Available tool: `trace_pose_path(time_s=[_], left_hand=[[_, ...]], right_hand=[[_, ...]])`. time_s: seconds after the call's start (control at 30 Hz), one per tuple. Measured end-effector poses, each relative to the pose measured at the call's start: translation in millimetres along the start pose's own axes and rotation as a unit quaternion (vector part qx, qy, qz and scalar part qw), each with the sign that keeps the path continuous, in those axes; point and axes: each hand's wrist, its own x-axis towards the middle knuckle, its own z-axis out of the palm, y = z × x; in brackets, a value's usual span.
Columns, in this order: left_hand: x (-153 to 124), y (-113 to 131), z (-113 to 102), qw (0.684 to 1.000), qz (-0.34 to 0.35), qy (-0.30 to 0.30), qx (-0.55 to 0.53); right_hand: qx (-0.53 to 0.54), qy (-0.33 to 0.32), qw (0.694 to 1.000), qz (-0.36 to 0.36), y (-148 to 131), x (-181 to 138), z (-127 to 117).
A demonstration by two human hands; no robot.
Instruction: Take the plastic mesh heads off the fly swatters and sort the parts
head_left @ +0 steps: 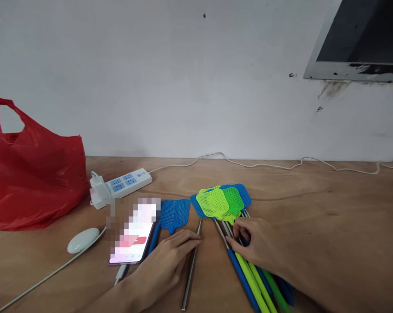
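Observation:
My left hand (172, 254) lies low over the table with its fingers stretched out to the right. Its fingertips touch a thin metal rod (190, 276), and its thumb is mostly hidden. Just above the knuckles is the head of a blue fly swatter (175, 214), lying flat. To the right, my right hand (255, 239) rests on a fanned pile of fly swatters (212, 203) with blue, lime and green heads. Its thumb and curled fingers close around the metal shaft of a fly swatter in the pile. The coloured handles (248, 276) run toward me beneath the wrist.
A lit phone (134, 237), partly pixelated, lies left of the blue head with a charging cable attached. Behind it is a white power strip (131, 182) with a plug in it. A white oval object (83, 240) and a red plastic bag (36, 174) are farther left.

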Motion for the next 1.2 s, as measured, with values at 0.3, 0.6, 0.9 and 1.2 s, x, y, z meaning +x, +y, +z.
trace_pose_path(time_s=[0.3,0.6,0.9,1.2], left_hand=[[3,2,-1,1.0,0.007,0.011,0.018],[4,8,-4,1.0,0.014,0.007,0.019],[5,12,-3,0.999,-0.013,-0.013,-0.026],[4,14,-3,1.0,-0.006,-0.01,-0.017]], right_hand=[[-0.022,-0.005,1.0,0.017,-4,-2,-4],[0.191,0.024,0.977,0.087,4,4,2],[0.56,-0.028,0.788,0.255,8,11,-13],[0.587,-0.016,0.77,0.251,7,12,-11]])
